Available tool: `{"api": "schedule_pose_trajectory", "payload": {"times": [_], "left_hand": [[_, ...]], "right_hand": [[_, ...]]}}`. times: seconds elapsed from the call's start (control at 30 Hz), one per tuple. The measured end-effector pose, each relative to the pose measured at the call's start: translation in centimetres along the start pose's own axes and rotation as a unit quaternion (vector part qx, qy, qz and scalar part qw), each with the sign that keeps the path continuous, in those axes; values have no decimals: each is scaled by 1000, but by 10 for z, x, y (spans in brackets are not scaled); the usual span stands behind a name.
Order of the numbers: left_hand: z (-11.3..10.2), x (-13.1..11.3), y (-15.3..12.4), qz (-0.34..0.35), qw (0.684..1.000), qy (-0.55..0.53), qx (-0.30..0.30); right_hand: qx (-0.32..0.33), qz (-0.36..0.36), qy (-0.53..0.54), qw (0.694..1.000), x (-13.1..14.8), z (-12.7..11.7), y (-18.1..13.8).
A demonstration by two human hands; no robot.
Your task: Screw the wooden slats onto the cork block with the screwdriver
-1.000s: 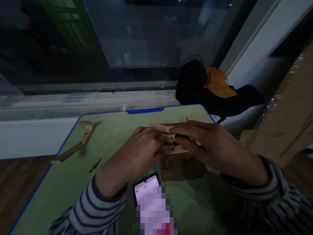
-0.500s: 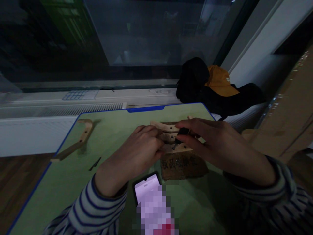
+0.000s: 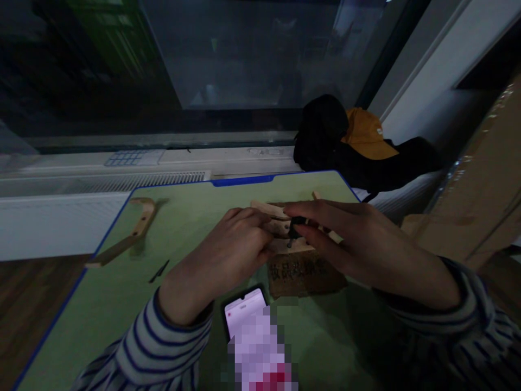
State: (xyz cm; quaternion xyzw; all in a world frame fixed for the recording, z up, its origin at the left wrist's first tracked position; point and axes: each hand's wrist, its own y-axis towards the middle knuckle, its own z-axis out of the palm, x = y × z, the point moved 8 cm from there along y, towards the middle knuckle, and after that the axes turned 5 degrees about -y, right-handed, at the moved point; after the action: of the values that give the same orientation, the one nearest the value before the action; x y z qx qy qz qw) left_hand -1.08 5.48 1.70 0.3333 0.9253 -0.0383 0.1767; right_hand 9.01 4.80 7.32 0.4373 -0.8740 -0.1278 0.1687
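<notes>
My right hand [image 3: 358, 236] pinches a short black-handled screwdriver [image 3: 298, 225] between thumb and fingers. Its thin shaft slants down onto the nearest of several curved, drilled wooden pieces [image 3: 280, 247]. These pieces lie side by side over a brown cardboard piece [image 3: 307, 277] with dark printed characters. My left hand [image 3: 240, 247] is closed around their left ends, its fingertips partly hidden. Whether a screw sits under the tip is too small to tell.
On the green table [image 3: 191, 217] lie a bent wooden piece [image 3: 142, 220] at far left, thin dark items [image 3: 158, 271] and a lit phone [image 3: 246, 307] near my left wrist. Behind are a radiator [image 3: 154, 182], dark fabric [image 3: 321, 133] and an orange cap [image 3: 368, 136]. Cardboard [image 3: 480, 179] stands right.
My right hand has shifted slightly left, and the screwdriver handle now stands more upright over the nearest wooden piece. My left hand stays in place.
</notes>
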Motion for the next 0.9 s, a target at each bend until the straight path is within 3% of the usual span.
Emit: {"api": "schedule_pose_trajectory", "payload": {"times": [0.27, 0.77, 0.9], "left_hand": [[0, 0, -2, -1, 1000, 17, 8], [-1, 0, -3, 18, 1000, -4, -8], [3, 3, -3, 14, 1000, 7, 2]], "right_hand": [[-24, 21, -54, 998, -4, -6, -2], [11, 12, -7, 1000, -2, 2, 0], [-4, 12, -7, 1000, -4, -1, -3]]}}
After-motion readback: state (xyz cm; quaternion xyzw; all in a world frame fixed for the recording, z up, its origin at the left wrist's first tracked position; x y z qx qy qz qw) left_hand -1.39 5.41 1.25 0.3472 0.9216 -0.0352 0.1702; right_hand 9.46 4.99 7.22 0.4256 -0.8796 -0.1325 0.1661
